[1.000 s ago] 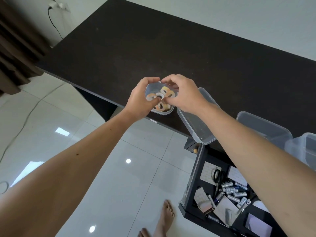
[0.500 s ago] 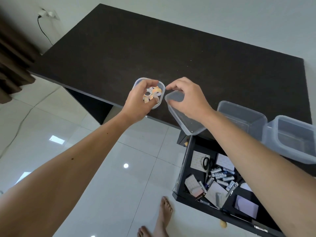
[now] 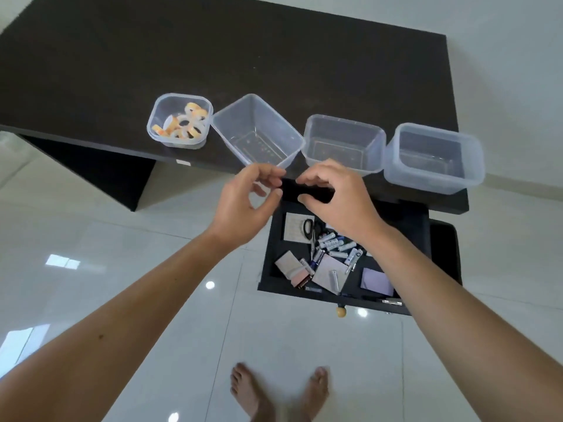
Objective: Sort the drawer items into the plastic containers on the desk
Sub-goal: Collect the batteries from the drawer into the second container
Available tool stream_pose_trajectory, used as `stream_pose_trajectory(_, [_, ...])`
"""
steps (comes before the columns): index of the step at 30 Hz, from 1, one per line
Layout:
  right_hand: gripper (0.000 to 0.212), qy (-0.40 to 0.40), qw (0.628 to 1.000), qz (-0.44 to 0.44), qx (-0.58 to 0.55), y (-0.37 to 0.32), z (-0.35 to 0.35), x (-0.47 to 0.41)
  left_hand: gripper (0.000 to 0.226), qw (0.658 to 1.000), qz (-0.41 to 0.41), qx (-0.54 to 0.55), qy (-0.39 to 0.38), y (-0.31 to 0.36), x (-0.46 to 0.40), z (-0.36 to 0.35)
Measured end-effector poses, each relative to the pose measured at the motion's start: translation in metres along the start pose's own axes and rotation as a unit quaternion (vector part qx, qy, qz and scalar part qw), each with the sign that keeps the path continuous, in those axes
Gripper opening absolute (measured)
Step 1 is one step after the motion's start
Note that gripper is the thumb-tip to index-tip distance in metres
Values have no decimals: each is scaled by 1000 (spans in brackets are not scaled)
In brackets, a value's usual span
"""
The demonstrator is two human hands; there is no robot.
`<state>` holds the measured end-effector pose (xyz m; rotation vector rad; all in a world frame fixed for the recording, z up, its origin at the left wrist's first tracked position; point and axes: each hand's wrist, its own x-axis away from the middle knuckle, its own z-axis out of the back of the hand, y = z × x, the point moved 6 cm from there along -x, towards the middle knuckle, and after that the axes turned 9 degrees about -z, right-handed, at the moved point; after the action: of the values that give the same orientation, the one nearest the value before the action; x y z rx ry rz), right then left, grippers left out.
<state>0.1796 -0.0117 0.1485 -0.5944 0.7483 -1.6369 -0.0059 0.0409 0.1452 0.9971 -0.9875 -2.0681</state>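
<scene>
- Pinching a black bar-shaped item (image 3: 306,192): left hand (image 3: 240,208) at its 9 o'clock end, right hand (image 3: 338,202) over its 3 o'clock end.
- Long axis runs 9-to-3, level, above the open drawer (image 3: 408,214), below the desk's (image 3: 274,56) containers.

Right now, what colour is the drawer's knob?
Light wooden tan; the drawer knob shows best in the head view.

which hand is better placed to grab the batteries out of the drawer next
Right, probably. The right hand hovers directly above the batteries in the open drawer; the left hand sits off the drawer's left edge.
</scene>
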Motion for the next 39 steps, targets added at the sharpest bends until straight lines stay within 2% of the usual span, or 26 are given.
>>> stream_pose_trajectory(4, [27,-1,999,-52,-3,60,13,44,25,994,42,12,-95,-13,22,-65])
stream_pose_trajectory(8, [23,-35,991,-128,3,122,17,80,27,977,94,4,-189,-34,39,-123])
stream_pose_trajectory(13, [22,-82,980,-182,27,184,10,102,32,958,122,-28,-258,-66,50,-167])
stream_pose_trajectory(20, [24,-87,977,-191,28,218,-13,97,38,941,84,-137,-298,-95,43,-211])
stream_pose_trajectory(25, [23,-110,975,-191,4,222,-35,89,35,938,61,-182,-289,-109,41,-223])
stream_pose_trajectory(28, [22,-152,969,-197,13,222,-50,89,29,940,54,-174,-288,-111,43,-224])
stream_pose_trajectory(32, [30,-202,954,-216,45,222,-63,91,38,947,49,-136,-287,-111,47,-218])
stream_pose_trajectory(39, [36,-227,944,-212,106,222,-71,86,31,960,31,-103,-257,-109,50,-201])
